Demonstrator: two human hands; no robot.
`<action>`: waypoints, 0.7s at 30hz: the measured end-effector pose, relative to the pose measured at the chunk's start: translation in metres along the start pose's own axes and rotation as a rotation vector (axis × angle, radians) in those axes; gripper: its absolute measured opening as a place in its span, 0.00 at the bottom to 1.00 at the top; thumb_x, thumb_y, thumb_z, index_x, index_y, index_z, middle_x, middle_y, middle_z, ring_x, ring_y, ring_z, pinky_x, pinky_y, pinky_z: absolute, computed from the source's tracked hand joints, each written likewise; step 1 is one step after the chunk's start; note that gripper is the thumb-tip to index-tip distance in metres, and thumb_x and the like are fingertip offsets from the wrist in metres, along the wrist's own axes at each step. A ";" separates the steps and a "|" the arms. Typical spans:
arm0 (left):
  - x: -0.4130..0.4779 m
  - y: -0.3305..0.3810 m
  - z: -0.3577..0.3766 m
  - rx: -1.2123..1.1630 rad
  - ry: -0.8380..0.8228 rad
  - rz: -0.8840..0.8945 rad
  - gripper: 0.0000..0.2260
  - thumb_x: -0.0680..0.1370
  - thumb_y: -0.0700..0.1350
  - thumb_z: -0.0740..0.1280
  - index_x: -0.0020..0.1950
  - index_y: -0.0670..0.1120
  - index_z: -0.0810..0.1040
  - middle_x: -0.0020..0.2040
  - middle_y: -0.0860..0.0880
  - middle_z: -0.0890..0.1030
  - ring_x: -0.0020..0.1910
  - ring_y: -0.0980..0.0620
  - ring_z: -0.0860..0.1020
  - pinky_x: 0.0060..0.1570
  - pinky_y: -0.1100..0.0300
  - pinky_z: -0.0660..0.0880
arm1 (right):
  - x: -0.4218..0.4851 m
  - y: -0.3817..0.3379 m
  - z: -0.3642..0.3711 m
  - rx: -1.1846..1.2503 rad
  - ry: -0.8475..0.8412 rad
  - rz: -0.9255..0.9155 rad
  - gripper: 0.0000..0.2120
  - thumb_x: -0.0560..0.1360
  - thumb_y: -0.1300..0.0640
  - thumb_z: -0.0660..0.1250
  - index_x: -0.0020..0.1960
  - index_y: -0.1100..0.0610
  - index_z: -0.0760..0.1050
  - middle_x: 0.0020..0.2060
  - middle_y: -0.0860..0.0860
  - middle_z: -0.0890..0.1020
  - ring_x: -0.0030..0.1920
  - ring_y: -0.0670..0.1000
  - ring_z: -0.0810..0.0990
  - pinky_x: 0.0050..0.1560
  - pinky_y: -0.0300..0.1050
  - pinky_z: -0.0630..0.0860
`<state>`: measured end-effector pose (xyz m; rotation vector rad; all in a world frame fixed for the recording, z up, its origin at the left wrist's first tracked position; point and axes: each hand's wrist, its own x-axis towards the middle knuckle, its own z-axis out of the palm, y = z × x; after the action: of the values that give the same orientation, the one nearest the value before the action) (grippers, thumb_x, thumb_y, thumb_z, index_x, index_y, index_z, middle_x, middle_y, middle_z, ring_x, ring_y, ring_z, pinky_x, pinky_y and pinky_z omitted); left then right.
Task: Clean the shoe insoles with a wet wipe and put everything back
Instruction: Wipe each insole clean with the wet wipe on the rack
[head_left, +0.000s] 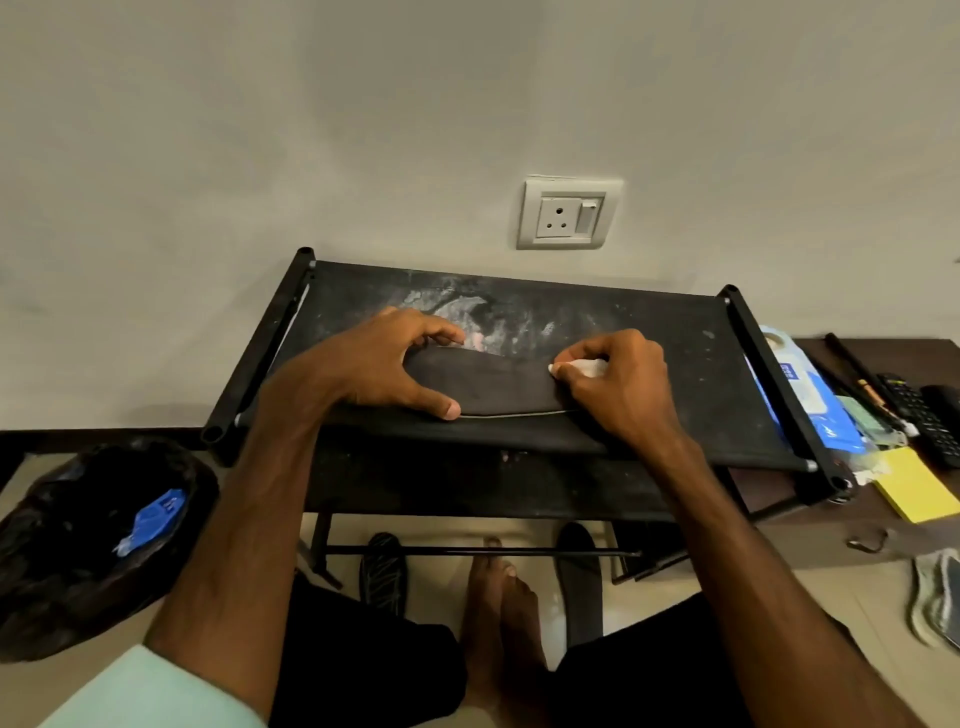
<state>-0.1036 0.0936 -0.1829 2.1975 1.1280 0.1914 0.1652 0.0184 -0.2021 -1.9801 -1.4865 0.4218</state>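
Black insole between left fingers and thumb

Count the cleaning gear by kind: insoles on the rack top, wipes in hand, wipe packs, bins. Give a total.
insole, on the rack: 1
wet wipe, held in the right hand: 1
wipe pack, blue, right of the rack: 1
bin, black-lined, on the left: 1
Total: 4
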 end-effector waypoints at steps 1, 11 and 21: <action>-0.002 -0.001 -0.002 0.017 0.007 -0.018 0.37 0.65 0.60 0.81 0.71 0.58 0.73 0.65 0.59 0.73 0.58 0.60 0.71 0.57 0.62 0.70 | -0.001 -0.002 0.002 -0.019 -0.006 -0.009 0.02 0.72 0.51 0.75 0.42 0.48 0.87 0.40 0.46 0.87 0.44 0.49 0.85 0.50 0.54 0.84; -0.003 0.000 0.000 0.045 0.041 -0.054 0.39 0.62 0.61 0.82 0.70 0.56 0.73 0.62 0.57 0.75 0.61 0.54 0.68 0.55 0.57 0.69 | -0.014 -0.054 0.042 0.108 -0.318 -0.356 0.03 0.74 0.52 0.77 0.48 0.48 0.88 0.44 0.44 0.88 0.48 0.40 0.84 0.55 0.44 0.82; -0.017 0.014 -0.007 -0.381 0.156 0.120 0.24 0.71 0.38 0.79 0.62 0.52 0.76 0.57 0.51 0.81 0.53 0.50 0.83 0.51 0.50 0.83 | -0.001 -0.026 -0.032 -0.101 -0.178 -0.179 0.26 0.72 0.48 0.79 0.68 0.49 0.80 0.55 0.51 0.87 0.55 0.49 0.84 0.61 0.44 0.78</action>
<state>-0.1072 0.0782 -0.1663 1.9318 0.9493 0.5895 0.1642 0.0127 -0.1614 -1.9054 -1.8121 0.4641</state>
